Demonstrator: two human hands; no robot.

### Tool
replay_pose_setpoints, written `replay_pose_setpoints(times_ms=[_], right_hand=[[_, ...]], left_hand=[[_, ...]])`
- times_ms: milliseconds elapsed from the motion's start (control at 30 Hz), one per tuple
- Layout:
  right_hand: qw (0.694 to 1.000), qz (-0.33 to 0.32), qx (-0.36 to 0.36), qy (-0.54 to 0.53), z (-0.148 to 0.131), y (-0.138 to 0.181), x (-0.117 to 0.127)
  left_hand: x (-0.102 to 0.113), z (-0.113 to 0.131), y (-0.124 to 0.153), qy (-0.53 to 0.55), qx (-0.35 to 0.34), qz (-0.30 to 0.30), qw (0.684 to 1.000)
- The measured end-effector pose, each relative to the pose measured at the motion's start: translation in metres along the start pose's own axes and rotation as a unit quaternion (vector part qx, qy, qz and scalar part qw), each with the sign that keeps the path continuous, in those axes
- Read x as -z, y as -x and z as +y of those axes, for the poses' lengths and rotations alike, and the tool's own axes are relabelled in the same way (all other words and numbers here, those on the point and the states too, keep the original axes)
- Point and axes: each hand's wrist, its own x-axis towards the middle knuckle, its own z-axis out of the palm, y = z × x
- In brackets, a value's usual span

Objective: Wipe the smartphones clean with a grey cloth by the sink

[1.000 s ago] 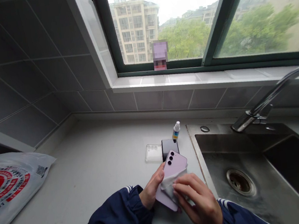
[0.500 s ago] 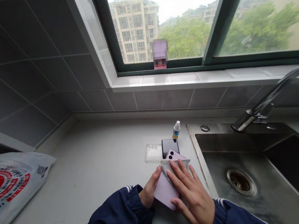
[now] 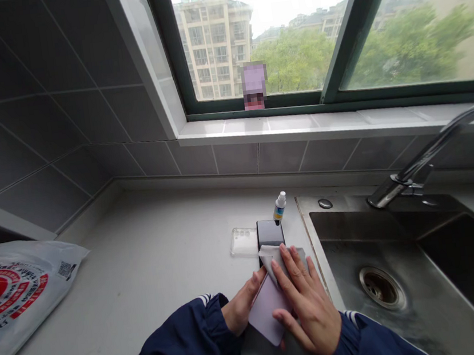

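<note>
Cloth (image 3: 270, 256) on phone (image 3: 267, 312), bag lettering (image 3: 27, 297) seemingly Chinese

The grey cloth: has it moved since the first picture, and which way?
Yes. Judged against the white-capped bottle, which stands in place, the grey cloth has shifted forward, closer to the bottle.

Kitchen, steel sink (image 3: 332, 287) with drain (image 3: 382, 287), arched chrome faucet (image 3: 428, 154), pale countertop (image 3: 166, 272), grey wall tiles (image 3: 54, 61), window (image 3: 322, 99)

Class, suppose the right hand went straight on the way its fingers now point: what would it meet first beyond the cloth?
Most likely the dark rectangular object, though depth is unclear and the right hand might pass above it.
</note>
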Motion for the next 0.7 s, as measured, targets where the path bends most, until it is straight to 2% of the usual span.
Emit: replay_pose_setpoints(times_ms=[167,367,500,700], right_hand=[[1.0,-0.016,0.021,0.011,0.001,0.0,0.0],[0.995,-0.051,0.089,0.005,-0.004,-0.001,0.006],[0.992,-0.054,0.115,-0.021,-0.012,0.0,0.007],[0.987,-0.069,0.14,-0.044,-0.014,0.0,0.007]], left_hand=[[0.001,-0.001,-0.002,0.018,0.001,-0.007,1.0],[0.004,-0.006,-0.009,0.119,0.003,-0.007,0.993],[0.004,-0.007,-0.012,0.158,-0.025,0.033,0.987],[0.003,-0.005,-0.011,0.12,-0.034,0.072,0.99]])
